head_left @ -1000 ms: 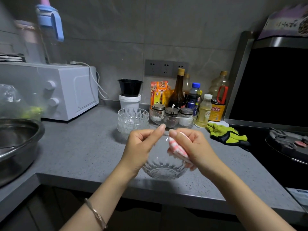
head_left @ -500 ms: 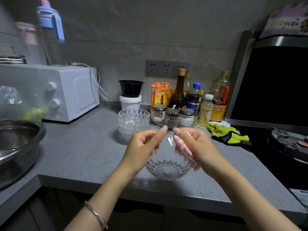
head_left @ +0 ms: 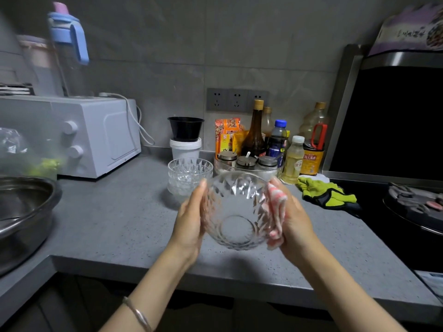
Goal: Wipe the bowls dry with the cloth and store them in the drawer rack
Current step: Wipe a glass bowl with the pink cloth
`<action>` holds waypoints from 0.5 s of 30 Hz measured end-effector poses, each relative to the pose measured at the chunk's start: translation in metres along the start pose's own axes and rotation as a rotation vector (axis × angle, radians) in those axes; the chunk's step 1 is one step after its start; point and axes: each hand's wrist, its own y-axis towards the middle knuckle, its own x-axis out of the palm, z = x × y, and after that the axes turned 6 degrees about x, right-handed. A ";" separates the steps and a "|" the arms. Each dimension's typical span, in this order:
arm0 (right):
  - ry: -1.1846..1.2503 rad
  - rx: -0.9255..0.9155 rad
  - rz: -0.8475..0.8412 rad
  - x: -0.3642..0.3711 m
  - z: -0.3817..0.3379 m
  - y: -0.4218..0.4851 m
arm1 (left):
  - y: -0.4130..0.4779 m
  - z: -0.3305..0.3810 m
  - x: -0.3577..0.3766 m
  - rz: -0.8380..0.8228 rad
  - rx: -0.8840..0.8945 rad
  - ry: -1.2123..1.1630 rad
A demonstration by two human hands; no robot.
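A clear cut-glass bowl (head_left: pixel 236 212) is held above the grey counter (head_left: pixel 115 216), tipped so its opening faces me. My left hand (head_left: pixel 189 221) cups its left side, with the fingers curled round the outside and showing through the glass. My right hand (head_left: pixel 297 219) holds a pink-and-white cloth (head_left: pixel 275 209) against the bowl's right wall. Just behind the left hand, a stack of matching glass bowls (head_left: pixel 189 176) stands on the counter. No drawer rack is in view.
A white microwave (head_left: pixel 96 135) and a steel basin (head_left: pixel 21 212) stand to the left. A black cup on a white tub (head_left: pixel 185 133), condiment jars (head_left: pixel 249 164) and bottles line the back wall. A green glove (head_left: pixel 326 192) lies beside the black stove (head_left: pixel 407 212).
Both hands slid from the rim to the bowl's sides. The bowl rose and tipped so its opening faces me. The cloth now lies against the outside right wall.
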 end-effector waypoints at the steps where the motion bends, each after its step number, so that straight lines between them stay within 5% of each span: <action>1: -0.075 -0.011 -0.021 -0.002 -0.004 0.002 | 0.003 0.001 -0.004 -0.038 0.020 0.068; 6: -0.406 -0.014 -0.172 -0.001 -0.015 0.002 | -0.001 0.008 -0.001 -0.316 0.044 0.282; 15: 0.018 0.065 0.013 -0.002 0.002 0.007 | -0.008 -0.004 0.006 -0.075 -0.057 -0.110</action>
